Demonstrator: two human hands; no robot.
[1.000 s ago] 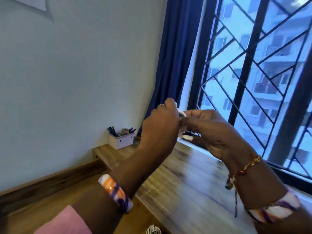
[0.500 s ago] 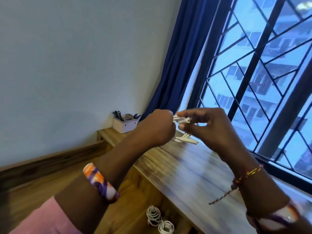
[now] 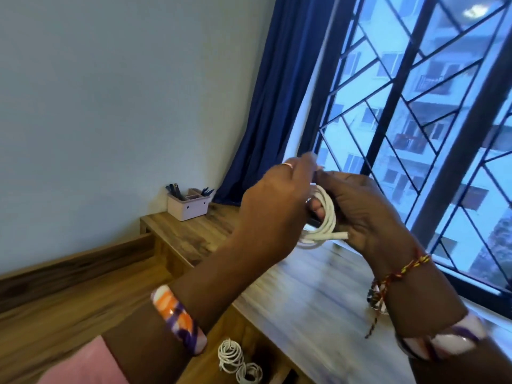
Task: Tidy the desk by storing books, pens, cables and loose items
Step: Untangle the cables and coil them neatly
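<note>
Head view only. Held up over the tabletop [image 3: 318, 295], between both hands: one white cable [image 3: 327, 220], wound into a small coil of several loops, one short stiff end poking out to the right. Left hand [image 3: 274, 206] curled around the near side of the coil, fingers threaded through it; right hand [image 3: 360, 212] clasping the far side, thumb over the top. Both grasping, neither released.

Likely trouble: loops springing apart if either grip loosens before the free end is tucked or wrapped, since nothing else binds the coil. Could also slide off the fingers and drop to the tabletop, or past the front edge. Motion blur around the fingertips, so possibly a second strand end hidden there; hard to say.

Count: two hands, one cable in them. Lower down, in what looks like an open drawer [image 3: 266, 356] under the tabletop, two already coiled white cables [image 3: 238, 361] lying side by side, touching. At the far corner, one pale pen holder [image 3: 188, 207] with dark pens standing in two clusters, too small to number. One blue curtain [image 3: 274, 92], one barred window [image 3: 415, 134].
</note>
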